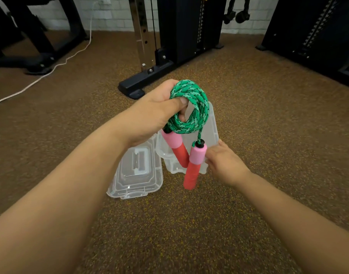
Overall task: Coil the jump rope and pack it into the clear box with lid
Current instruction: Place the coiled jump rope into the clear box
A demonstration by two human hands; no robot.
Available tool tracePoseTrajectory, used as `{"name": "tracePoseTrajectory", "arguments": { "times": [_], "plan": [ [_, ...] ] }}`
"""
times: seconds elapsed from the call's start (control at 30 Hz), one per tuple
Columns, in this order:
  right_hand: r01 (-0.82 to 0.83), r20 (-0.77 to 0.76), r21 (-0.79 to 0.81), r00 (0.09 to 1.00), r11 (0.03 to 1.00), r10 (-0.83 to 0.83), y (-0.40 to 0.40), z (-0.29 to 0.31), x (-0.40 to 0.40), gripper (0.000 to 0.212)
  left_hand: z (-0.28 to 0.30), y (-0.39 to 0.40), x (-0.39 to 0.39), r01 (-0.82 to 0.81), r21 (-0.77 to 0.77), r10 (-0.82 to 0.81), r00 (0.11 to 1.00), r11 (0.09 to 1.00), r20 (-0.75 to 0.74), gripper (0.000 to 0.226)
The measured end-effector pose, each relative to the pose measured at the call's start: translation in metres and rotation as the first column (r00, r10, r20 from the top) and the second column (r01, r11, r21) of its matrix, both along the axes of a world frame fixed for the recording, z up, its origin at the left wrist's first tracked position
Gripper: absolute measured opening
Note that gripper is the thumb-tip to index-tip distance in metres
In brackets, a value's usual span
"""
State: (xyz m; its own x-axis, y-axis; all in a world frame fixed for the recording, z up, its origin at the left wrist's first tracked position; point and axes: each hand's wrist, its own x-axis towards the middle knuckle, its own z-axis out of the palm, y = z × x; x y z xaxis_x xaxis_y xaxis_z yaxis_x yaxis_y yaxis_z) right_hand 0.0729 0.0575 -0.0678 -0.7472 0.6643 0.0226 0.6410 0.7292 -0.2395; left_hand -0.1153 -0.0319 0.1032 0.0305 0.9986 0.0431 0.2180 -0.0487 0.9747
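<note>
Both hands were raised above the clear box (213, 135): the left hand (153, 113) was clamped on the coiled green jump rope (189, 107), whose two pink-and-red foam handles (193, 165) hung down, while the right hand (225, 163), fingers loosely parted, touched the nearer handle.

No text, label, brand, number or sign can be read anywhere in this view. The clear box (191, 155) and its lid (136, 173) on the floor carry only moulded shapes, no lettering that can be made out. The foam handles (195, 161) of the jump rope (187, 107) are plain pink and red, and the gym machines (181, 26) along the far edge of the floor show no legible marking.
</note>
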Motion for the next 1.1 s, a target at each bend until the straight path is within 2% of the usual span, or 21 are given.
{"name": "tracePoseTrajectory", "arguments": {
  "times": [0.2, 0.37, 0.57, 0.63, 0.67, 0.77, 0.83, 0.93, 1.03, 1.1],
  "plan": [
    [-0.076, 0.035, 0.038, 0.997, 0.996, 0.075, -0.01, 0.004, 0.015, 0.024, 0.012, -0.003, 0.008, 0.05, -0.036, -0.05, 0.999, 0.998, 0.008, 0.02],
    [-0.14, 0.03, 0.044, 0.99, 0.989, 0.139, -0.031, 0.013, 0.041, 0.02, 0.028, -0.005, 0.024, 0.117, -0.039, -0.112, 0.988, 0.992, 0.106, 0.02],
    [-0.18, 0.149, -0.022, 0.972, 0.983, 0.182, -0.053, 0.019, 0.062, 0.019, 0.037, -0.002, 0.042, 0.151, -0.027, -0.146, 0.978, 0.988, 0.15, 0.018],
    [-0.143, 0.075, -0.131, 0.985, 0.981, 0.154, -0.051, 0.02, 0.069, 0.036, 0.037, 0.0, 0.046, 0.138, -0.024, -0.133, 0.979, 0.99, 0.152, 0.017],
    [-0.095, 0.004, -0.238, 0.995, 0.967, 0.099, -0.049, 0.024, 0.072, 0.05, 0.036, 0.001, 0.048, 0.133, -0.022, -0.128, 0.98, 0.991, 0.151, 0.016],
    [-0.055, -0.229, -0.527, 0.97, 0.848, -0.079, -0.043, 0.04, 0.077, 0.086, 0.033, 0.006, 0.052, 0.119, -0.025, -0.113, 0.977, 0.993, 0.183, 0.014],
    [-0.113, -0.377, -0.626, 0.91, 0.772, -0.172, -0.045, 0.05, 0.069, 0.094, 0.031, 0.009, 0.054, 0.114, -0.026, -0.106, 0.971, 0.993, 0.214, 0.015],
    [-0.088, -0.47, -0.668, 0.82, 0.739, -0.326, -0.048, 0.053, 0.045, 0.068, 0.027, 0.014, 0.056, 0.084, -0.014, -0.078, 0.965, 0.996, 0.252, 0.015],
    [-0.124, -0.549, -0.689, 0.733, 0.714, -0.403, -0.048, 0.049, 0.024, 0.039, 0.023, 0.019, 0.054, 0.036, 0.005, -0.036, 0.963, 0.999, 0.268, 0.015],
    [-0.167, -0.593, -0.702, 0.675, 0.692, -0.439, -0.047, 0.05, 0.014, 0.032, 0.022, 0.021, 0.051, 0.003, 0.034, -0.012, 0.962, 0.999, 0.272, 0.016]
  ]
}}
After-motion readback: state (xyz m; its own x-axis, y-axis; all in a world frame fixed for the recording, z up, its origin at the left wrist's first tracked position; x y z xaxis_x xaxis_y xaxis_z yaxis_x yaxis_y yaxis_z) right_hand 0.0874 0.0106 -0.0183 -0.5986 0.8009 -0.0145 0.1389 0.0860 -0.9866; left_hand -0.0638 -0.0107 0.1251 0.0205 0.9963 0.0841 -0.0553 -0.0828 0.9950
